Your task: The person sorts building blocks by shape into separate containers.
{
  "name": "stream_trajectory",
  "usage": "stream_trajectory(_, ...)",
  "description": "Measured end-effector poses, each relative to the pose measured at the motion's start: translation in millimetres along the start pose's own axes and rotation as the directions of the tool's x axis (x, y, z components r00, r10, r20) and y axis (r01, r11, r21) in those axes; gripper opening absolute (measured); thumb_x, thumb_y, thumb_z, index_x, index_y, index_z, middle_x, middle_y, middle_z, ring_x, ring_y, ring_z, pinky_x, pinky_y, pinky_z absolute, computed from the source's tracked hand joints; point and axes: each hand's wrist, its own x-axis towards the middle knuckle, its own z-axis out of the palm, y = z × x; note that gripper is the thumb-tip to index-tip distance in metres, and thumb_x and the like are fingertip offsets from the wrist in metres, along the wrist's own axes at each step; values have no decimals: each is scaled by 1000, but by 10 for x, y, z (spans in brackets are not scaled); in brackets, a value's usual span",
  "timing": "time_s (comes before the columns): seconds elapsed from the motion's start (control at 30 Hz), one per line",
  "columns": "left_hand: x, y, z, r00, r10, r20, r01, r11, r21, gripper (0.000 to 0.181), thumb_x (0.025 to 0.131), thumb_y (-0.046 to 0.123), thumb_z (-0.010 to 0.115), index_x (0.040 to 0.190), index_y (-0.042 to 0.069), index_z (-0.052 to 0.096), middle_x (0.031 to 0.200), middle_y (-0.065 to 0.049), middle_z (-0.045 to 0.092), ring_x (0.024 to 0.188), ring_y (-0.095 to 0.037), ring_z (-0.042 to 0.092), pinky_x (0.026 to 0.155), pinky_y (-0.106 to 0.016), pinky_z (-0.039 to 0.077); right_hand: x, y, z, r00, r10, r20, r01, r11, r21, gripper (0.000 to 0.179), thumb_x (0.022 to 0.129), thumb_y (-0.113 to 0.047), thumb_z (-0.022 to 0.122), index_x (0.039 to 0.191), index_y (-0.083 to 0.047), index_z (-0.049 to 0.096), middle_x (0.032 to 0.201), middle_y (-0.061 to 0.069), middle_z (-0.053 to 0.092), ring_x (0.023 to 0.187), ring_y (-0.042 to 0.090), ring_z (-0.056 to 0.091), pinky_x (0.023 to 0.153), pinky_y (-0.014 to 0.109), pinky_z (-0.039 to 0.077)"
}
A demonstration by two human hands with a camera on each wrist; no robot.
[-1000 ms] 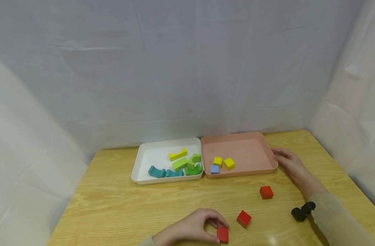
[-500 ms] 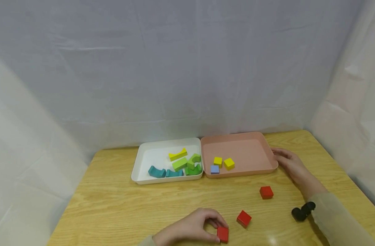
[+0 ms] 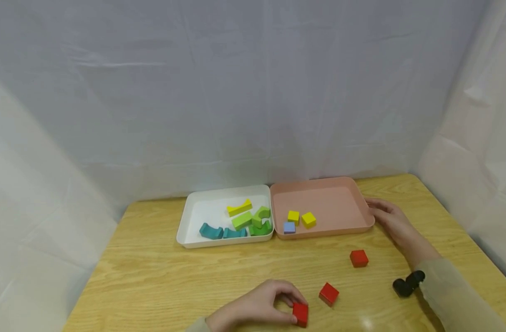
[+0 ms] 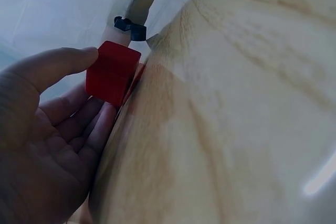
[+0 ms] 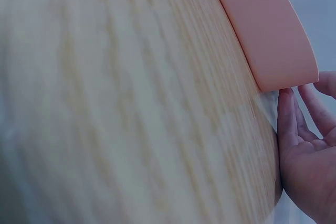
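My left hand [image 3: 264, 304] pinches a red block [image 3: 300, 314] between thumb and fingers, low at the table's near side. In the left wrist view the thumb lies on one side of that red block [image 4: 111, 72], with the fingers under and behind it. My right hand [image 3: 396, 226] is at the right end of the pink tray [image 3: 323, 233]. Its fairly straight fingertips touch the tray's outer wall [image 5: 273, 40] in the right wrist view. Two more red blocks lie on the table between the hands, one nearer [image 3: 329, 294] and one farther back [image 3: 359, 258].
Against the pink tray's left side stands a white tray [image 3: 191, 216] with several teal, green and yellow shaped blocks. Two yellow cubes [image 3: 308, 220] and a blue block [image 3: 289, 227] sit in the pink tray. White curtains [image 3: 253, 92] enclose the table [image 3: 145, 276].
The red block in my left hand has tilted slightly, and the thumb now overlaps its near left corner. My right hand stays at the pink tray.
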Motion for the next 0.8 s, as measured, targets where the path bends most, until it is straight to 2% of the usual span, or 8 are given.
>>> stream_trajectory(0.3,-11,-2,4,1000,-16,-11,16,1000,-16,28,96,7,76,124,3,74,120,-12,77,97,6,66,94,-14,54,-12,-11,7,1000,4,5,-4,1000,15,33,108,-8,60,139,-15,68,119,-27,72,108,-10,66,91,6,52)
stream_trajectory(0.63,-15,15,4,1000,-14,-10,14,999,-49,28,97,5,73,125,-1,73,123,-20,75,95,7,66,92,-13,54,-18,-18,12,1000,-16,18,15,1000,23,34,108,-7,59,140,-13,68,120,-26,72,108,-9,67,91,7,53)
stream_trajectory(0.8,-12,16,3,1000,-17,-10,16,999,-50,28,98,5,73,125,0,73,123,-18,75,94,6,66,91,-13,54,-23,-20,14,1000,-14,16,13,999,30,33,108,-7,59,139,-14,69,119,-26,73,108,-9,66,91,6,52)
